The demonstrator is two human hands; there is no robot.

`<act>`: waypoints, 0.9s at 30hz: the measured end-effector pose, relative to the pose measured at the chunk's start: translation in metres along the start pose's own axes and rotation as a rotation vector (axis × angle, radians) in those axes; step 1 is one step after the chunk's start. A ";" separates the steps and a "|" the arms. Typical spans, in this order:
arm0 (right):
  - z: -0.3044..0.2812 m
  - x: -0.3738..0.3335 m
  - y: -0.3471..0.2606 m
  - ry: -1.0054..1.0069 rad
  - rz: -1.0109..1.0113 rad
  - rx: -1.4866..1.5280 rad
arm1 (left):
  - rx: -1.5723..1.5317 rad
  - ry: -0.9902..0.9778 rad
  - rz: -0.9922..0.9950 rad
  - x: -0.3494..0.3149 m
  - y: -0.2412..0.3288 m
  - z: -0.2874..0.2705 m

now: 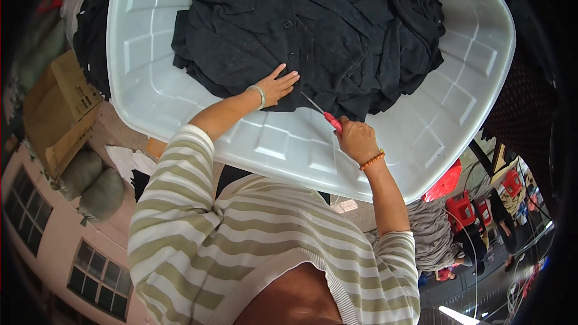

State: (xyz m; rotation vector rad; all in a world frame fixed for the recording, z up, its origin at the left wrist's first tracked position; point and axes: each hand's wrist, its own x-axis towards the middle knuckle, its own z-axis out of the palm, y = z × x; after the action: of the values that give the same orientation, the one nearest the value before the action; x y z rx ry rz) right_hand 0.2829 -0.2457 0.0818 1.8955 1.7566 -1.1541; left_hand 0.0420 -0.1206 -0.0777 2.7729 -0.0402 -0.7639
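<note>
A black buttoned shirt [241,42] lies spread over a heap of dark cloth in a big white plastic tub [283,144]. My left hand [277,89] rests flat on the shirt's near edge, fingers apart, close to the button placket. In my right hand [358,139] is a red-handled tool with a thin, pointed metal shaft [328,117]. Its tip points at the cloth just right of my left fingers; whether it touches cannot be made out. Several dark round buttons show along the placket.
Left of the tub stand an open cardboard box [66,108] and stuffed greenish sacks [99,189]. More dark cloth [93,30] hangs by the tub's left rim. To the right are a red plastic bag [444,182], coiled grey material [430,229] and red stools [460,212].
</note>
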 end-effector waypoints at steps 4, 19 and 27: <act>0.010 -0.010 0.018 0.073 -0.014 -0.061 | 0.175 0.157 -0.002 0.017 0.005 -0.009; -0.010 -0.017 -0.014 0.020 -0.161 0.133 | -0.525 -0.025 -0.127 0.016 -0.025 -0.020; -0.038 -0.015 0.014 0.400 0.014 0.204 | -1.222 1.232 -0.599 -0.042 -0.152 -0.163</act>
State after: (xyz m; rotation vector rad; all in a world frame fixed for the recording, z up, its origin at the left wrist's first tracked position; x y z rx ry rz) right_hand 0.3103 -0.2322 0.1118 2.3933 1.8730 -1.0359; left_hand 0.0820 0.0703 0.0383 1.5663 1.0740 0.7362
